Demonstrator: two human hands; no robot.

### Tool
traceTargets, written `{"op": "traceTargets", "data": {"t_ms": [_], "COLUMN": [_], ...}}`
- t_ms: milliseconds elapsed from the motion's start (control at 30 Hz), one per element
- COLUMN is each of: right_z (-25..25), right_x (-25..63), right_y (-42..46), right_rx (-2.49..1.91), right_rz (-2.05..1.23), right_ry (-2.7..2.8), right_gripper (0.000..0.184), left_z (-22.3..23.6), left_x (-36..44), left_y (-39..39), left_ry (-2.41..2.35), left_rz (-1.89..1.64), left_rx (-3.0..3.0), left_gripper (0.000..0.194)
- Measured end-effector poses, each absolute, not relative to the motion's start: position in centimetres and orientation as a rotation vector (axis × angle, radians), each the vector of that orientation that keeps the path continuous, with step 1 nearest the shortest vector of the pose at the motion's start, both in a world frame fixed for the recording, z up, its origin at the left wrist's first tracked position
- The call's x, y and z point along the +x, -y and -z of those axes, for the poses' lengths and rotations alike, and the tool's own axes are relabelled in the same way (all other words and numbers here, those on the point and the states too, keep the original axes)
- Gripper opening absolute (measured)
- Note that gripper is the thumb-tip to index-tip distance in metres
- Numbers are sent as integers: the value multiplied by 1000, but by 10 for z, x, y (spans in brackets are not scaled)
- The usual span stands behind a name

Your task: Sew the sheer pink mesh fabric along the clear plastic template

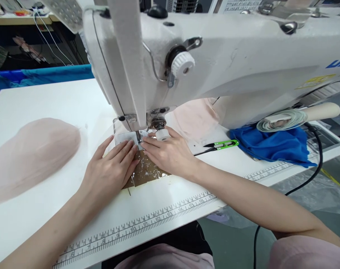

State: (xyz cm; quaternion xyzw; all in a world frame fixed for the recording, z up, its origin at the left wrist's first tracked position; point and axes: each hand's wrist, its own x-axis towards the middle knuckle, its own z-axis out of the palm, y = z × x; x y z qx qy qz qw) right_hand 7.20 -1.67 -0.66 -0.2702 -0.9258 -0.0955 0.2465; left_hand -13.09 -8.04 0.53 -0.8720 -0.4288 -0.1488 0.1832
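A white sewing machine [214, 48] stands over the table, with its presser foot [138, 138] down between my hands. My left hand [109, 170] lies flat on the bed left of the foot, fingers stretched and a little apart. From the right, my right hand [171, 153] reaches in with its fingers extended, the tips beside the presser foot and the thumb hidden. Under both hands is a brown plate [147, 172] covered with shiny clear tape. Any small piece of cloth beneath the fingertips is too hidden to make out.
Sheer pale pink fabric [37, 157] lies at the left; more pink cloth [196, 118] is behind the needle area. Green-handled thread snips [227, 144], blue cloth [273, 144] and a coil of pale strip [282, 120] sit right. A printed ruler [147, 221] runs along the front edge. A black cable [317, 168] hangs down.
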Motion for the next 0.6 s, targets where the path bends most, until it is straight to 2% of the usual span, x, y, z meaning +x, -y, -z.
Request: {"op": "traceTargets", "data": {"t_ms": [367,600], "right_z": [2,0], "right_x": [77,79], "right_y": [19,21], "right_rx": [-771,-755], "right_rz": [197,192], "right_ry": [2521,2506], "right_gripper": [27,29], "left_z": [1,-9], "left_x": [-137,-148], "left_y": [72,82], "left_ry": [1343,1604], "left_rz": [457,414], "left_rx": [-2435,-2314], "left_gripper": [37,36]}}
